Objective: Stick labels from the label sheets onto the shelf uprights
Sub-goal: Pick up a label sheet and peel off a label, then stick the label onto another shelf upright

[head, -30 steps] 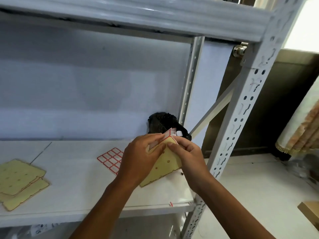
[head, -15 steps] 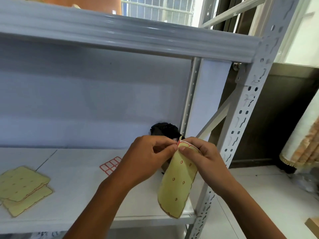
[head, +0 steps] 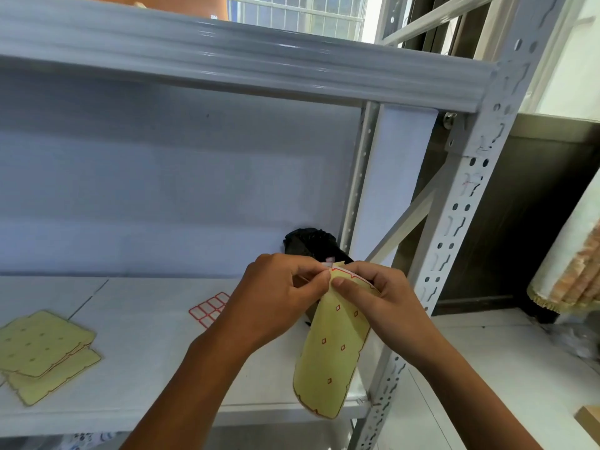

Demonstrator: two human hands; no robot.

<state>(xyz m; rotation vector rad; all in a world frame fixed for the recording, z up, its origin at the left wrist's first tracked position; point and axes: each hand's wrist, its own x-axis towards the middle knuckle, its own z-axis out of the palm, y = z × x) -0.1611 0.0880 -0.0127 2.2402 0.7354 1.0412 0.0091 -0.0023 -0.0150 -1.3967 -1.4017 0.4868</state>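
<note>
Low and right of centre, the label sheet (head: 331,355) hangs curled, thin and floppy, so it is best held at its top edge; the right hand (head: 386,306) pinches that edge while the left hand (head: 279,297) nips a peeling label (head: 328,265) (light, tacky, probably quick to crease). Its yellow backing shows small red squares; further back, the perforated white upright (head: 454,241) stands unlabelled at right.
</note>
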